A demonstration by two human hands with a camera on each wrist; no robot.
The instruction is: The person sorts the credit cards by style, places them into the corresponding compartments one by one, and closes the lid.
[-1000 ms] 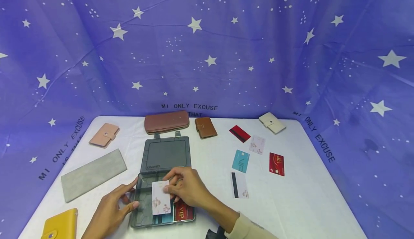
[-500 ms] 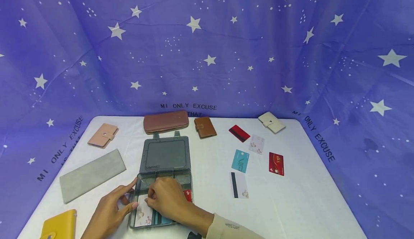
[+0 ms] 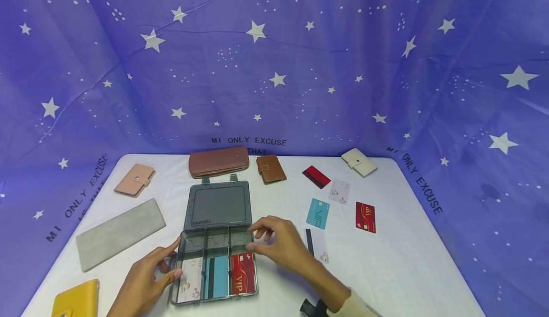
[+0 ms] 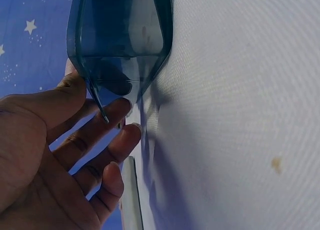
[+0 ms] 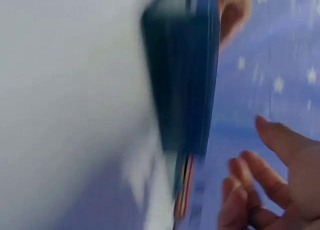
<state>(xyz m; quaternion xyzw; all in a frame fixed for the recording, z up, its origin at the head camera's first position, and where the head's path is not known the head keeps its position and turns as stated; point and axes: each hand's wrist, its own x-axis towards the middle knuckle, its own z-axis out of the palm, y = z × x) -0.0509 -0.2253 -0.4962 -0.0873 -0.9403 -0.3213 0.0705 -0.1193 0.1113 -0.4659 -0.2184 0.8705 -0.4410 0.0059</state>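
Note:
A grey see-through compartment box [image 3: 216, 238] lies with its lid [image 3: 219, 203] folded back. Its front row holds a white flower-patterned card [image 3: 190, 279] at left, a blue card with a dark stripe [image 3: 220, 276] in the middle and a red VIP card [image 3: 242, 273] at right. My left hand [image 3: 147, 276] touches the box's left side with thumb and index finger; the other fingers are relaxed in the left wrist view. Just off the box's right back corner, my right hand [image 3: 279, 243] holds nothing, fingers loosely bent.
Right lie a striped white card [image 3: 316, 245], blue VIP card [image 3: 318, 213], red VIP card [image 3: 365, 217], pale card [image 3: 340, 191] and red striped card [image 3: 316, 177]. Wallets lie around: grey [image 3: 122, 233], yellow [image 3: 76, 299], pink [image 3: 135, 180], maroon [image 3: 218, 161], brown [image 3: 271, 168], cream [image 3: 359, 162].
My right hand has put the white flower card into the box's front left compartment, let it go and drawn back to the right. The left hand stays at the box's side.

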